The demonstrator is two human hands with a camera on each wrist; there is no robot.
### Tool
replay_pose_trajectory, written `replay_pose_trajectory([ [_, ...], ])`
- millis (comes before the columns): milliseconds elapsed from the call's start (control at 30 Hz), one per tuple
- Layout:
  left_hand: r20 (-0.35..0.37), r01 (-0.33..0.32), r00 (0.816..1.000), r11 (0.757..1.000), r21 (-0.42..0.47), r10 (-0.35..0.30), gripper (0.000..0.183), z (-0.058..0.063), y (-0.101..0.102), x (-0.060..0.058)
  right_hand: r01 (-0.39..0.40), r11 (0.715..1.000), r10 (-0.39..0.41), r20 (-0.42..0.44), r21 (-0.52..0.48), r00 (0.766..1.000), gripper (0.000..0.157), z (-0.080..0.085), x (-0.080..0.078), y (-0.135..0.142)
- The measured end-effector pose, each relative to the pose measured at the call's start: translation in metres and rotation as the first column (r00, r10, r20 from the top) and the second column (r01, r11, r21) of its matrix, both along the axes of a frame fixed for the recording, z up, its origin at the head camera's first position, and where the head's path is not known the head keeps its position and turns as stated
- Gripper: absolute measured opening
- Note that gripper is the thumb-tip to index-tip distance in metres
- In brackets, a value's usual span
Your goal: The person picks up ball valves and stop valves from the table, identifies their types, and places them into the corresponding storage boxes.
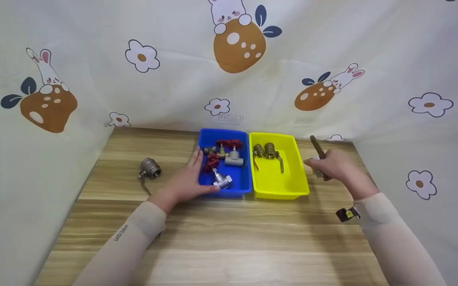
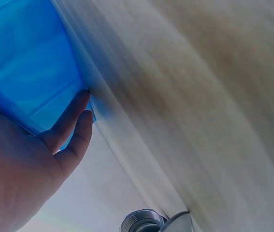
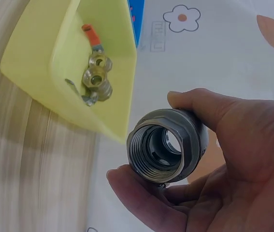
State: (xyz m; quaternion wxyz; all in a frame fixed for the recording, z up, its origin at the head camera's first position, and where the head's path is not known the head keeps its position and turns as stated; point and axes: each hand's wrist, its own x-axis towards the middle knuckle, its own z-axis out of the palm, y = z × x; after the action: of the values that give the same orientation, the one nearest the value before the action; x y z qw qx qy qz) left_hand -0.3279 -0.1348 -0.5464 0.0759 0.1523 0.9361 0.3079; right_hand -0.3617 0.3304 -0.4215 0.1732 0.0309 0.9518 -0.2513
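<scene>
My right hand (image 1: 334, 165) grips a grey metal ball valve (image 3: 191, 128), raised just right of the yellow bin (image 1: 280, 195). In the right wrist view its threaded opening faces the camera, between thumb and fingers; in the head view its brownish lever (image 1: 317, 146) sticks up past the hand. My left hand (image 1: 183, 182) rests against the blue bin (image 1: 231, 194), fingers along its left side and thumb at the near rim. Inside that bin lie several valves, some with red handwheels (image 1: 229, 143). Two brass ball valves (image 1: 269, 151) lie in the yellow bin.
Another grey ball valve (image 1: 149, 167) with a lever lies on the wooden table (image 1: 253, 242), left of the blue bin. Both bins stand side by side near the back. A patterned cloth (image 1: 177, 87) hangs behind the table and at both sides.
</scene>
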Motion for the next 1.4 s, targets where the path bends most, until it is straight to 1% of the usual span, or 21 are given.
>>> replay_pose_trajectory([
  [67,-0.002,-0.003,1.000,1.000,-0.004,0.003,0.140,0.000,0.000,0.000,0.005,1.000,-0.005,0.003,-0.009,1.000,0.059,0.000,-0.002,-0.005],
  [200,0.007,-0.008,1.000,1.000,-0.010,0.008,0.140,0.000,0.000,0.000,0.022,0.999,-0.021,0.024,-0.029,0.999,0.067,0.001,-0.004,-0.014],
  [300,0.016,-0.009,1.000,1.000,-0.006,0.009,0.140,0.001,0.000,0.000,0.020,0.999,-0.018,0.038,-0.033,0.999,0.072,0.000,-0.007,-0.021],
  [433,0.015,-0.005,1.000,1.000,-0.001,0.005,0.139,0.001,0.000,0.001,0.009,0.999,-0.007,0.041,-0.039,0.999,0.075,-0.001,-0.009,-0.029],
  [600,0.015,0.005,1.000,1.000,0.003,-0.005,0.139,0.001,0.001,0.001,-0.005,0.998,0.008,0.036,-0.067,0.999,0.069,-0.001,-0.009,-0.035],
  [767,0.017,-0.002,1.000,1.000,-0.001,0.002,0.140,0.000,0.001,0.000,-0.016,0.994,0.021,0.044,-0.107,0.999,0.063,0.000,-0.013,-0.041],
  [867,0.016,-0.006,1.000,1.000,-0.002,0.006,0.140,-0.001,0.000,-0.001,-0.006,0.996,0.011,0.056,-0.086,0.998,0.062,0.002,-0.017,-0.046],
  [1067,0.032,-0.014,0.999,1.000,0.005,0.014,0.140,0.002,-0.001,0.001,-0.003,0.999,0.007,0.083,-0.046,0.997,0.058,0.004,-0.025,-0.057],
  [1233,0.037,-0.016,0.999,1.000,-0.001,0.016,0.140,0.003,-0.001,0.001,-0.002,0.999,0.006,0.102,-0.036,0.995,0.051,0.001,-0.030,-0.064],
  [1400,0.026,-0.009,1.000,1.000,-0.006,0.009,0.140,0.002,0.000,0.000,0.002,1.000,0.000,0.111,-0.014,0.994,0.049,-0.002,-0.035,-0.071],
])
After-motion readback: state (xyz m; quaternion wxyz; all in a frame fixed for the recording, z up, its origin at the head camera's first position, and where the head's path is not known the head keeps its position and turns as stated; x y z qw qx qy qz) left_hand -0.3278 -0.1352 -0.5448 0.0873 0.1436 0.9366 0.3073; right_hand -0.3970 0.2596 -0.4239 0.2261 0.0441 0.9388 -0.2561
